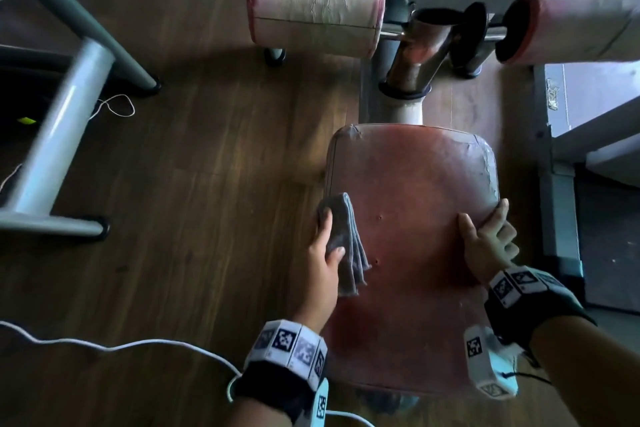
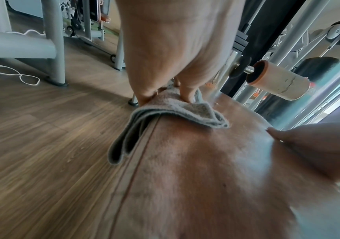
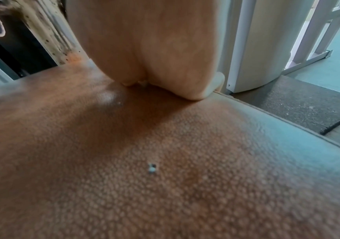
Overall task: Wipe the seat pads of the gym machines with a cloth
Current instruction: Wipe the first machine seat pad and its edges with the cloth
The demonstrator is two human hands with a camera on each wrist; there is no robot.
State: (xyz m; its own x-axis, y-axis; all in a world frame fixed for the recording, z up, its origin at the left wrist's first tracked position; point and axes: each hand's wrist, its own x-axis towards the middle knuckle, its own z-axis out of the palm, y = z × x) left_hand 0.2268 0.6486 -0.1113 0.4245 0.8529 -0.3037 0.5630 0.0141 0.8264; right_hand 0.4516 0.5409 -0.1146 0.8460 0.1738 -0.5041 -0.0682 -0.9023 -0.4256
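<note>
A worn red-brown seat pad [image 1: 412,184] fills the lower middle of the head view. My left hand [image 1: 330,234] grips a folded grey cloth [image 1: 346,243] at the pad's left edge, thumb and fingers curled round it. In the left wrist view the cloth [image 2: 185,111] lies on the pad [image 2: 205,161] under my fingertips [image 2: 189,97], with its folds hanging over the side seam. My right hand [image 1: 485,229] holds the pad's right edge, thumb on top and fingers wrapped over the side. The right wrist view shows that palm [image 3: 165,72] resting on the grained pad [image 3: 165,161].
Two pink roller pads [image 1: 315,19] [image 1: 571,28] hang beyond the seat on the machine's post [image 1: 408,107]. A grey machine frame [image 1: 62,135] stands to the left on the wooden floor. A white cord [image 1: 138,345] trails across the floor near my left wrist. A dark mat [image 3: 298,105] lies to the right.
</note>
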